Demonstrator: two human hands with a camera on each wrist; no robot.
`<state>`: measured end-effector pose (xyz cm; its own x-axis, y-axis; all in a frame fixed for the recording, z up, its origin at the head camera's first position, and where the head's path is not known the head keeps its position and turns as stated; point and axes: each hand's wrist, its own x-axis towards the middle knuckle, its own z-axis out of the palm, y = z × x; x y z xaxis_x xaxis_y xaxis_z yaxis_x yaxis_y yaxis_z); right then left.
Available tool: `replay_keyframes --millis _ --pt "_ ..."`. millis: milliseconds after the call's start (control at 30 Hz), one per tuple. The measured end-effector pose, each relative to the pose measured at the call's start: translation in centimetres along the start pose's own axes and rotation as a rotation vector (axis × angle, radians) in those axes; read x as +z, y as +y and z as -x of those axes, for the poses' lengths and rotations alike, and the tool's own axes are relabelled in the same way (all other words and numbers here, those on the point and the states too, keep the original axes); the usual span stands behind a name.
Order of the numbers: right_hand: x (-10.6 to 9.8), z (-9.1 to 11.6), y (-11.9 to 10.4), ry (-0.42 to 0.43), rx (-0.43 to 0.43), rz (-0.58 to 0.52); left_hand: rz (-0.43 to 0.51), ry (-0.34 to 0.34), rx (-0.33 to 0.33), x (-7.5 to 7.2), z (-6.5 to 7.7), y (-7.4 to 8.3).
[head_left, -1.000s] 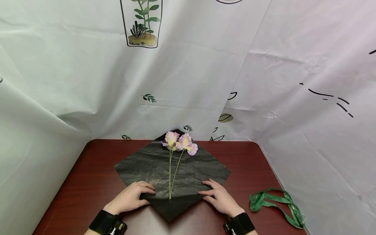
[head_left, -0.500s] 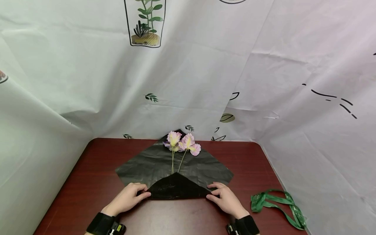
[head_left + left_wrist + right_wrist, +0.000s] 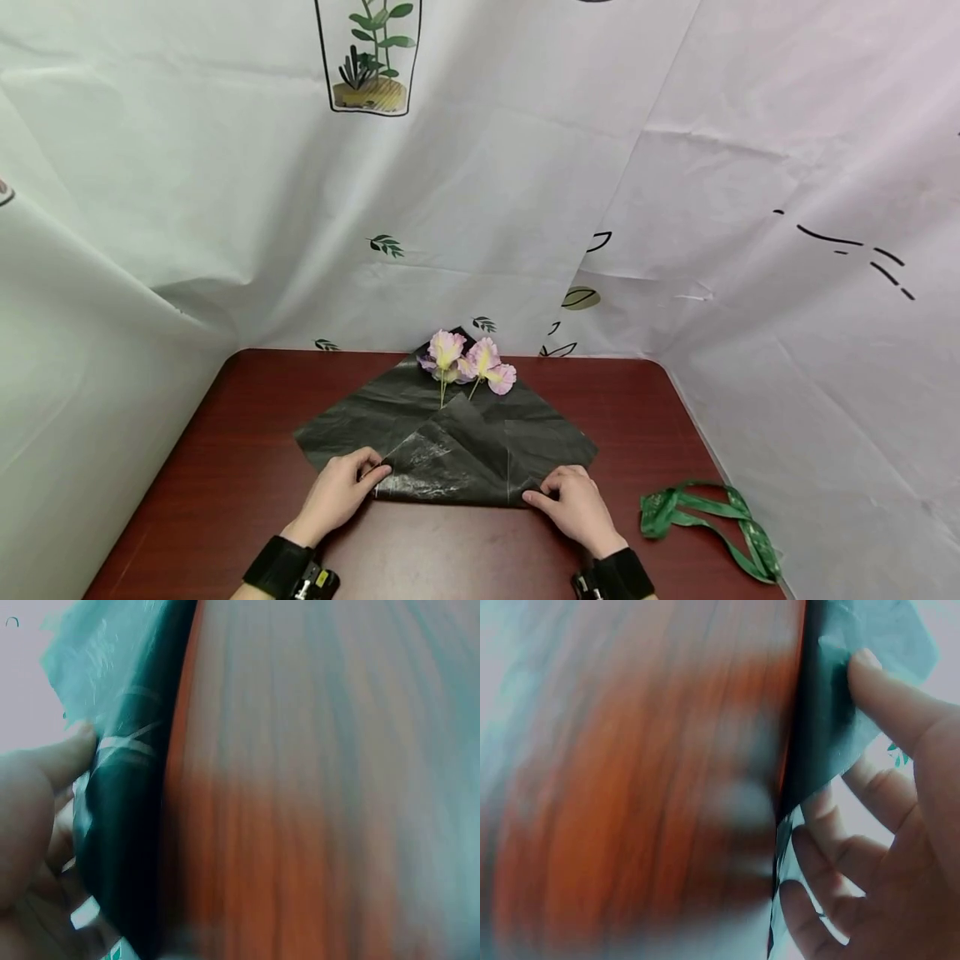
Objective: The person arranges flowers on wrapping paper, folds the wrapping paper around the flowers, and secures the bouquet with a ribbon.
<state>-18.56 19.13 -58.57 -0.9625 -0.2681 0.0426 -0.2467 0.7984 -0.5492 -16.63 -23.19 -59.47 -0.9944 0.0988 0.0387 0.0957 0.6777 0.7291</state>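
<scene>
A sheet of black wrapping paper (image 3: 457, 458) lies on the table with its near part folded up into a flap. Pink and yellow artificial flowers (image 3: 446, 350) rest on it near the far corner, their lower stems hidden under the flap. At the left end of the fold, my left hand (image 3: 336, 493) pinches the paper; the left wrist view shows the thumb (image 3: 71, 754) against it. My right hand (image 3: 576, 505) pinches the right end, its thumb (image 3: 889, 697) on the dark flap and the other fingers partly hidden behind.
A loosely looped green ribbon (image 3: 705, 521) lies on the right side of the reddish-brown table (image 3: 247, 450). White printed cloth (image 3: 480, 183) hangs behind the table and along both sides.
The paper's near corner has been lifted, folded away from me and laid over the stems. Both hands have gone from resting at the paper's edges to pinching the ends of the fold.
</scene>
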Motion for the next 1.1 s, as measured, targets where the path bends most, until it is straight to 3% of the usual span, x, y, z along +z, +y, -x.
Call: replay_keyframes --millis 133,367,533,700,900,1000,1100 --pt "0.3 -0.4 -0.3 0.026 0.027 0.008 0.051 0.020 -0.043 -0.1 0.0 0.0" --pt "0.4 -1.0 -0.5 0.051 0.034 -0.003 0.031 -0.070 -0.044 -0.9 0.7 -1.0" --pt "0.4 -1.4 -0.1 0.059 0.046 -0.031 -0.012 -0.016 -0.038 -0.6 0.2 -1.1" --pt "0.6 -1.6 -0.1 0.054 0.074 -0.028 -0.140 0.052 -0.048 0.0 -0.5 -0.7" --pt "0.8 -1.7 -0.2 0.064 0.063 0.017 -0.217 0.065 -0.061 0.2 -0.6 -0.2" --pt "0.8 -1.8 -0.3 0.063 0.069 0.030 -0.265 0.119 -0.015 0.4 -0.3 0.0" --pt "0.7 -2.0 -0.5 0.068 0.076 0.063 -0.326 0.188 0.140 0.9 0.0 0.5"
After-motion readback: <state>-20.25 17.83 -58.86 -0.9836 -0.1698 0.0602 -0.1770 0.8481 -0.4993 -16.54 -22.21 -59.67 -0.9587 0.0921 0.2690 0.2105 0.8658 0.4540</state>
